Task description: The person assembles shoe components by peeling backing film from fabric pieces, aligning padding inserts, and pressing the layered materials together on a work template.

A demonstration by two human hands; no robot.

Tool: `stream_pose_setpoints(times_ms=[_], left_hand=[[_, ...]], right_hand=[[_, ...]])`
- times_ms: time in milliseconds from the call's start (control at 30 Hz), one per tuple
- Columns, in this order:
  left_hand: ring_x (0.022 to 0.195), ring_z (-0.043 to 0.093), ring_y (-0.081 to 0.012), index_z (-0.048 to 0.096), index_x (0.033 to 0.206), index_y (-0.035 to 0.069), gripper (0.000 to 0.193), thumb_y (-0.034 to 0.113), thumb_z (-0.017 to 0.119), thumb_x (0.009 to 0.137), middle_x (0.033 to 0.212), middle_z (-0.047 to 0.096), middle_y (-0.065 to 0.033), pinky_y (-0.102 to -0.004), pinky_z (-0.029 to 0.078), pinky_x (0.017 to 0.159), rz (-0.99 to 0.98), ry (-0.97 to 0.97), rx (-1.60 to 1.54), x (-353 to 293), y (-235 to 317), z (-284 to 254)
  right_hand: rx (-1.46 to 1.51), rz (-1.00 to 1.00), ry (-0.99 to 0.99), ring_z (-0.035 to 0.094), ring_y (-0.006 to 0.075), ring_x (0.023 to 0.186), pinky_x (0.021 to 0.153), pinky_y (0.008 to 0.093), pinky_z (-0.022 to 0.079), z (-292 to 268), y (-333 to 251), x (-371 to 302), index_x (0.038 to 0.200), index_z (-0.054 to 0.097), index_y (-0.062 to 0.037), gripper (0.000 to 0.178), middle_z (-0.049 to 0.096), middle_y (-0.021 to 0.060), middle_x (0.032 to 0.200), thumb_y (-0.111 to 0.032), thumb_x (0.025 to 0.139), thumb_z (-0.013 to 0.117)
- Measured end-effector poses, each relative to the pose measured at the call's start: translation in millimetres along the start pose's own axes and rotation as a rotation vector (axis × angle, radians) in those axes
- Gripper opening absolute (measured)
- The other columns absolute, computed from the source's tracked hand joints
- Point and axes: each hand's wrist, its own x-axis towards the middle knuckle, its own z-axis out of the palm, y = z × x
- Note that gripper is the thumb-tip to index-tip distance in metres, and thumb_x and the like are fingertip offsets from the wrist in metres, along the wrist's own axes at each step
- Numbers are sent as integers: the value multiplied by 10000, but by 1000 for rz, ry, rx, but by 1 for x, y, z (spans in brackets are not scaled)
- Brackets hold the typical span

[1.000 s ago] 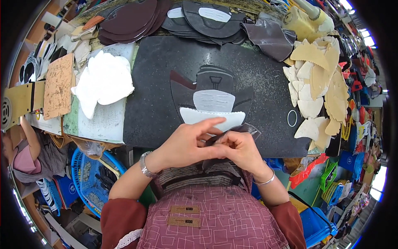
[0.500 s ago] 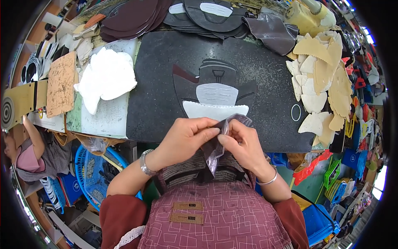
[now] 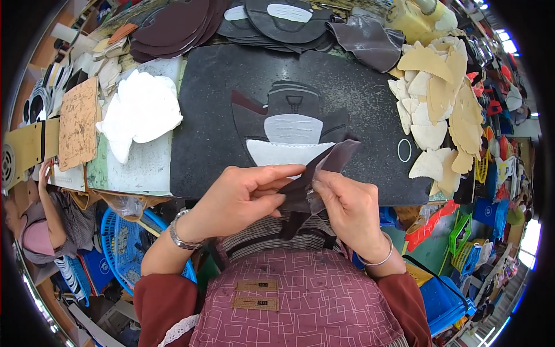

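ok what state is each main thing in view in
Dark piece, bent, held
Left hand, touching it
Right hand, pinching it
Layered piece, flat on mat
White pieces, heaped
Maroon pieces, stacked
Black pieces, stacked
Beige pieces, piled loosely
White ring, lying flat
Basket, open-topped

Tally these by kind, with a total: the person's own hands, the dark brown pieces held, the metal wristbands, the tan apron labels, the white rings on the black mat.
Own hands (left hand, right hand): 2
Dark brown piece, held: 1
Metal wristbands: 2
Tan apron labels: 2
White ring: 1
Total: 8
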Motion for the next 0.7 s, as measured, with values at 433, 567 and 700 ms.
stream_pose_setpoints(times_ms=[433,567,700], left_hand=[[606,644,-194,656,947,31,161,95,627,802,735,649,-126,-239,475,525,527,485,544,20,-18,13],[518,594,-173,660,931,43,134,75,615,809,658,615,-111,-257,435,464,605,647,529,30,-14,24],[475,524,-77,633,972,18,162,87,604,828,596,576,-61,-263,399,437,590,812,605,41,-9,24]], right_hand=[[-311,-123,50,558,210,506,420,325,409,4,-6,14,614,469,-73,219,510,65,527,-118,743,641],[-245,-54,164,575,256,520,449,344,434,5,-9,26,765,528,-60,122,544,74,567,-128,788,626],[-203,-156,319,589,280,552,462,348,447,13,7,48,945,547,-60,148,585,93,689,-82,801,574]])
